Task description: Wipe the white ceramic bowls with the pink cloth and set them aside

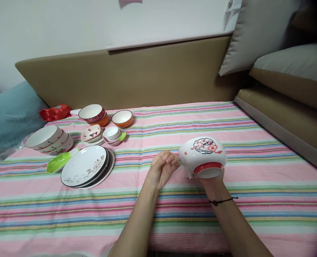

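My right hand point(213, 182) is behind and under a white bowl point(187, 157), its fingers hidden by it. The bowl is raised and tipped, so its red foot ring faces me; red blossoms and a dark outlined pattern decorate its side. A small white piece hangs at its lower left edge; I cannot make out what it is. Just left of the bowl is my left hand point(164, 167), a small gap away. Its fingers are curled in toward the thumb, and anything between them is too small to make out.
On the striped cloth point(153, 203) at left are stacked plates point(85, 166), a green leaf-shaped dish point(58, 162), large white bowls point(47, 139), an orange bowl point(123, 123), stacked bowls point(94, 119), small dishes point(112, 134) and a red bundle point(56, 112). Cushions point(292, 75) stand at right.
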Demonstrator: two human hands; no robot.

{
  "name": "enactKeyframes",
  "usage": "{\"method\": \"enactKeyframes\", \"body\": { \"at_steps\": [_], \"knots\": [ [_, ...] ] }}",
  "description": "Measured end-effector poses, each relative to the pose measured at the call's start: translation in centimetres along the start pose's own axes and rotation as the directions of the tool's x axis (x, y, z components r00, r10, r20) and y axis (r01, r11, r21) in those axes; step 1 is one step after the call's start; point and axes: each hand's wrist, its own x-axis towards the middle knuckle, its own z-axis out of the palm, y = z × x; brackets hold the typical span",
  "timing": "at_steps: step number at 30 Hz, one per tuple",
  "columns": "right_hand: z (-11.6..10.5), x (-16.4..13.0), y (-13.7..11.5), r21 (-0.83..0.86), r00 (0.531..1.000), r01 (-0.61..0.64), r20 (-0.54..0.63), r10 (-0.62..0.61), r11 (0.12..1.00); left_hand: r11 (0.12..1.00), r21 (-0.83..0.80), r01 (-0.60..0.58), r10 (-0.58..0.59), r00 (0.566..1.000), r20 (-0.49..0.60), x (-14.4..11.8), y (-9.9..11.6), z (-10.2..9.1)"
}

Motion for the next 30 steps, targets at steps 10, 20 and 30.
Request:
{"method": "enactKeyframes", "body": {
  "at_steps": [10,20,30],
  "knots": [
    [-0.4,0.1,0.3,0.050,0.999,-0.035,0.033,0.033,0.998,0.993,0.097,-0.073,0.077,0.996,-0.039,0.1,-0.5,-0.1],
    [-0.8,-0.1,-0.1,0.013,0.989,-0.132,0.076,0.131,0.991,0.976,0.171,-0.133,0.164,0.970,-0.180,0.7,0.1,-0.8],
    [-0.7,0.0,-0.3,0.012,0.997,-0.076,-0.003,0.076,0.997,0.970,0.170,-0.176,0.220,0.929,-0.296,1.2,0.2,-1.6]
  ]
}}
